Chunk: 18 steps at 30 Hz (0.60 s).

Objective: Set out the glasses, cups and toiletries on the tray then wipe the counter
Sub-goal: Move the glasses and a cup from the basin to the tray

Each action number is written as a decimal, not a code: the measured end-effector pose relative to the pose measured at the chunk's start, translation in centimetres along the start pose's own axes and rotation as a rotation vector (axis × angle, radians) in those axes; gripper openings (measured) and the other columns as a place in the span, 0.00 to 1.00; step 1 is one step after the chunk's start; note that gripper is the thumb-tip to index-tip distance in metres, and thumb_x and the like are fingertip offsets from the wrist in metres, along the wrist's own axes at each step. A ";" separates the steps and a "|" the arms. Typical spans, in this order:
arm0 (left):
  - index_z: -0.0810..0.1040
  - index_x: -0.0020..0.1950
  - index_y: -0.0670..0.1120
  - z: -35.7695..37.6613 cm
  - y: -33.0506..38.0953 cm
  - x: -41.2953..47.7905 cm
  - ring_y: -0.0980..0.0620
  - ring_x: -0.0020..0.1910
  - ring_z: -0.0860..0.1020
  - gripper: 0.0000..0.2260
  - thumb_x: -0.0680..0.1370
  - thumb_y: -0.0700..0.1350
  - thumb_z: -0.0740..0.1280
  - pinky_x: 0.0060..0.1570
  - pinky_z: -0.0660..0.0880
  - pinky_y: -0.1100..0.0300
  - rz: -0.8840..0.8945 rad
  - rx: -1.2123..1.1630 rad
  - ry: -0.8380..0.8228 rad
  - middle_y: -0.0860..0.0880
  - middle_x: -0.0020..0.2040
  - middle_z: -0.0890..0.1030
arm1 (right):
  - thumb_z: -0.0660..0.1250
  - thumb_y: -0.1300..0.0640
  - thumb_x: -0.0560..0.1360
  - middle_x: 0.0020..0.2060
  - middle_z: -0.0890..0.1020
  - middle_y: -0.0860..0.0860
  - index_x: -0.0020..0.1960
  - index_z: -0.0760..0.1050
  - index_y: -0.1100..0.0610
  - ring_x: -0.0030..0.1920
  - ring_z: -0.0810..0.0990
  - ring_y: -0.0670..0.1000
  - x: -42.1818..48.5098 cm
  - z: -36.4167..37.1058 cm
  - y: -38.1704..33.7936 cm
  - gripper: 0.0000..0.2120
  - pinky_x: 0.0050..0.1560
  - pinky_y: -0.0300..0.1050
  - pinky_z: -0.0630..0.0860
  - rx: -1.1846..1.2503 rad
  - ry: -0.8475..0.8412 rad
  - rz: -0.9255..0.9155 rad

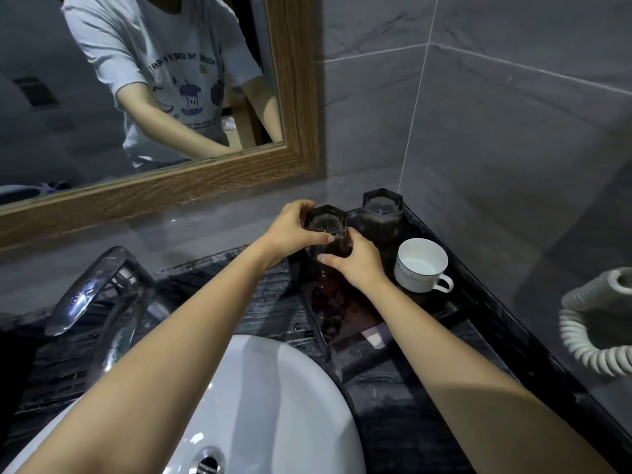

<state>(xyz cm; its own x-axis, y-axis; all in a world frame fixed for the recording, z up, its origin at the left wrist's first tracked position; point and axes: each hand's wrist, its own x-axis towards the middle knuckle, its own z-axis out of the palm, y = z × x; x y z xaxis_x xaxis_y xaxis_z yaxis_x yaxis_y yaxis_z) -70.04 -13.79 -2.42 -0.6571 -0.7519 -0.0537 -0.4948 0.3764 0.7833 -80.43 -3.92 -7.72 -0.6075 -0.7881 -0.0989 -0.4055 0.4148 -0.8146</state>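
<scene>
A dark hexagonal glass [325,222] stands upright at the back left corner of the dark tray [345,323]. My left hand [293,230] wraps its left side and my right hand [355,261] grips its front right. A second dark hexagonal glass [381,208] stands just right of it at the back of the tray. A white cup with a handle [422,265] sits on the tray's right side. The tray's near part holds nothing but a small pale label [376,336].
A white basin [273,405] lies below my arms, with a chrome tap [99,289] to its left. The dark marble counter [410,422] runs along a grey tiled wall. A coiled white cord [595,340] hangs at the right. A wood-framed mirror [294,97] hangs behind.
</scene>
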 end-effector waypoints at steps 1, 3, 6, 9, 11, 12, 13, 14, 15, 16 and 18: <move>0.63 0.72 0.45 0.0 0.1 -0.2 0.48 0.69 0.68 0.36 0.68 0.48 0.75 0.64 0.67 0.58 0.003 0.003 -0.009 0.46 0.72 0.66 | 0.75 0.42 0.63 0.63 0.77 0.57 0.69 0.67 0.58 0.66 0.72 0.57 0.1 -0.1 -0.1 0.41 0.64 0.53 0.73 -0.022 -0.013 0.001; 0.60 0.74 0.45 -0.1 0.3 -0.7 0.47 0.71 0.66 0.37 0.70 0.49 0.74 0.65 0.65 0.58 0.011 0.032 -0.040 0.45 0.74 0.63 | 0.75 0.42 0.63 0.63 0.77 0.57 0.68 0.68 0.60 0.66 0.71 0.58 0.0 -0.5 -0.5 0.40 0.64 0.53 0.73 -0.086 -0.039 0.005; 0.56 0.76 0.44 -0.6 0.4 -1.9 0.47 0.72 0.65 0.37 0.73 0.52 0.70 0.64 0.65 0.58 -0.021 0.080 -0.072 0.44 0.75 0.62 | 0.73 0.43 0.66 0.65 0.74 0.58 0.69 0.67 0.61 0.67 0.69 0.59 -0.4 -1.9 -1.2 0.38 0.64 0.53 0.71 -0.230 -0.079 0.012; 0.54 0.76 0.43 -1.3 0.2 -3.6 0.46 0.72 0.65 0.35 0.75 0.53 0.66 0.68 0.66 0.54 -0.065 0.159 -0.094 0.42 0.75 0.63 | 0.70 0.40 0.69 0.67 0.71 0.59 0.70 0.64 0.62 0.69 0.67 0.61 -1.4 -3.8 -2.5 0.39 0.65 0.53 0.70 -0.402 -0.190 0.032; 0.56 0.76 0.41 -2.1 0.2 -4.8 0.45 0.73 0.65 0.32 0.77 0.54 0.63 0.70 0.65 0.52 -0.072 0.285 -0.134 0.42 0.75 0.63 | 0.68 0.38 0.70 0.68 0.71 0.59 0.68 0.67 0.62 0.69 0.67 0.61 -2.2 -4.9 -4.1 0.37 0.65 0.52 0.70 -0.572 -0.324 0.062; 0.58 0.75 0.41 -2.7 0.5 -5.6 0.45 0.73 0.65 0.30 0.78 0.54 0.62 0.70 0.64 0.52 -0.076 0.350 -0.159 0.43 0.75 0.64 | 0.67 0.38 0.71 0.69 0.70 0.59 0.68 0.67 0.62 0.69 0.67 0.61 -2.7 -5.4 -5.2 0.36 0.66 0.51 0.69 -0.646 -0.398 0.076; 0.61 0.74 0.42 -3.2 0.8 -6.4 0.45 0.72 0.66 0.28 0.79 0.55 0.60 0.70 0.65 0.52 -0.082 0.410 -0.191 0.43 0.74 0.66 | 0.66 0.38 0.72 0.69 0.70 0.58 0.69 0.67 0.63 0.68 0.68 0.61 -3.4 -5.8 -6.3 0.36 0.66 0.51 0.69 -0.714 -0.472 0.079; 0.64 0.73 0.43 -3.8 1.1 -7.3 0.45 0.71 0.68 0.27 0.79 0.56 0.59 0.70 0.65 0.53 -0.090 0.462 -0.240 0.44 0.73 0.68 | 0.65 0.39 0.73 0.70 0.69 0.58 0.69 0.67 0.63 0.68 0.69 0.60 -4.2 -6.2 -7.6 0.35 0.65 0.51 0.69 -0.782 -0.538 0.068; 0.66 0.72 0.44 -4.4 1.5 -8.1 0.45 0.69 0.70 0.26 0.79 0.57 0.57 0.69 0.66 0.53 -0.108 0.505 -0.313 0.45 0.72 0.70 | 0.64 0.39 0.73 0.70 0.69 0.56 0.70 0.66 0.62 0.67 0.71 0.59 -4.8 -6.4 -8.6 0.35 0.63 0.51 0.70 -0.847 -0.595 0.055; 0.67 0.72 0.45 -4.9 1.8 -9.0 0.46 0.68 0.72 0.26 0.79 0.58 0.57 0.67 0.69 0.52 -0.134 0.538 -0.394 0.45 0.71 0.71 | 0.63 0.38 0.74 0.70 0.70 0.55 0.71 0.66 0.61 0.66 0.72 0.58 -5.4 -6.6 -9.6 0.34 0.60 0.50 0.71 -0.907 -0.645 0.045; 0.67 0.72 0.47 -6.4 2.3 -11.6 0.48 0.63 0.75 0.26 0.79 0.60 0.55 0.61 0.75 0.53 -0.185 0.574 -0.527 0.47 0.68 0.73 | 0.63 0.39 0.74 0.70 0.70 0.54 0.71 0.66 0.58 0.64 0.75 0.58 -6.8 -6.2 -11.4 0.33 0.56 0.49 0.74 -0.981 -0.748 0.046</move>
<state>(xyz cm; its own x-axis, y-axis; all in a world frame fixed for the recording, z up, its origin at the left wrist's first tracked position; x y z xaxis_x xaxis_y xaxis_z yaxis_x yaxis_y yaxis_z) -59.90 -7.62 4.01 -0.6469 -0.5288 -0.5494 -0.7433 0.5983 0.2993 -75.89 -0.48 5.82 -0.2257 -0.6962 -0.6815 -0.9307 0.3609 -0.0604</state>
